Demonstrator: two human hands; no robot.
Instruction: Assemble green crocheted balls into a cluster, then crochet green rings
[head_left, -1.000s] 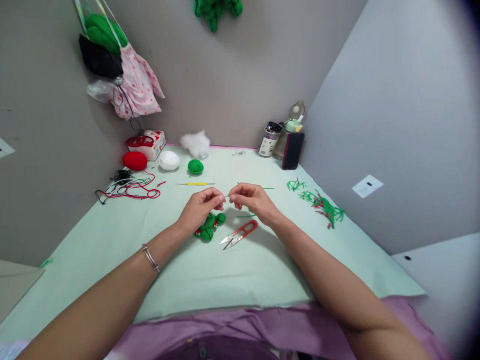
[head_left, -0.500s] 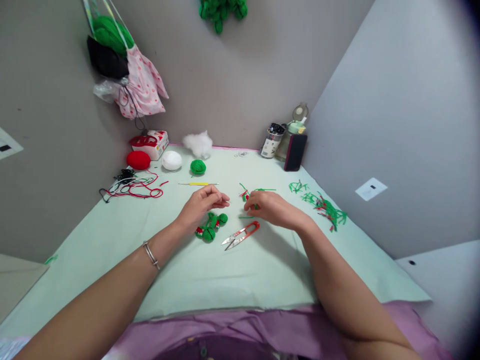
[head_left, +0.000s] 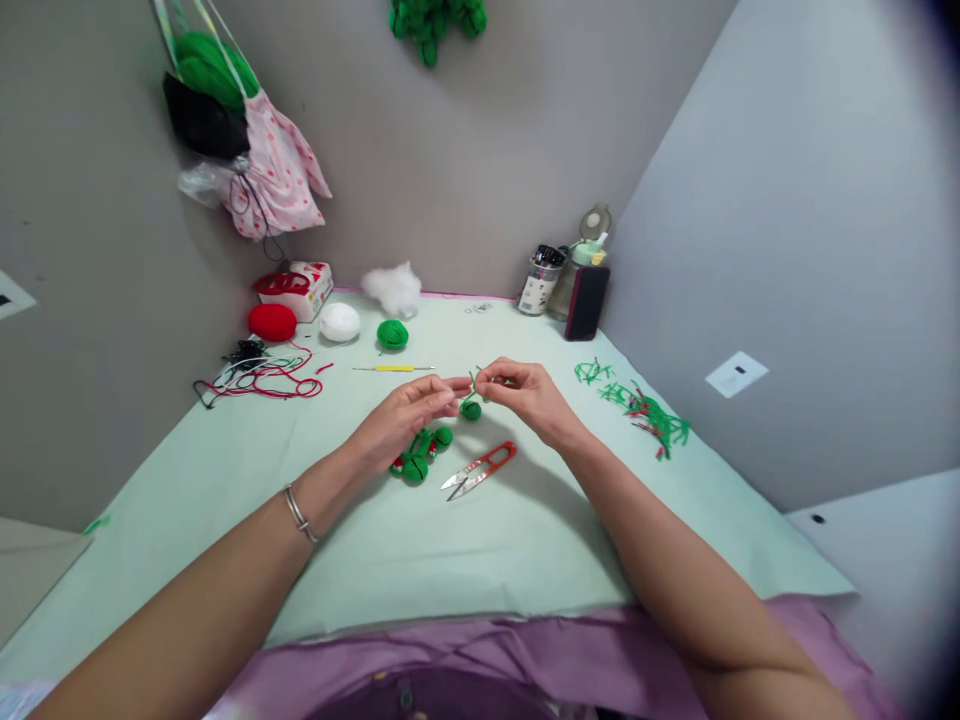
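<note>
My right hand (head_left: 521,388) is closed in a pinch on a small green crocheted piece with loose yarn ends. From it a round green ball (head_left: 470,410) hangs just above the table; the rest of the piece is hidden by the fingers. My left hand (head_left: 420,405) reaches to the piece from the left, its fingers stretched out beside the yarn. Below that hand lies a cluster of green crocheted balls (head_left: 415,469) with red and white bits, partly covered by it. Orange-handled thread snips (head_left: 480,470) rest with blades apart nearer to me.
A yellow crochet hook (head_left: 394,368) lies behind my left hand. Further back are green (head_left: 392,335), white (head_left: 340,322) and red yarn balls (head_left: 272,322) and white stuffing (head_left: 394,290). At the right are yarn scraps (head_left: 651,418), a phone (head_left: 587,303) and a pen cup (head_left: 539,285).
My right hand has lifted the green piece off the table and brought it left to my left hand. My left hand's fingers have straightened towards it. The view has shifted slightly.
</note>
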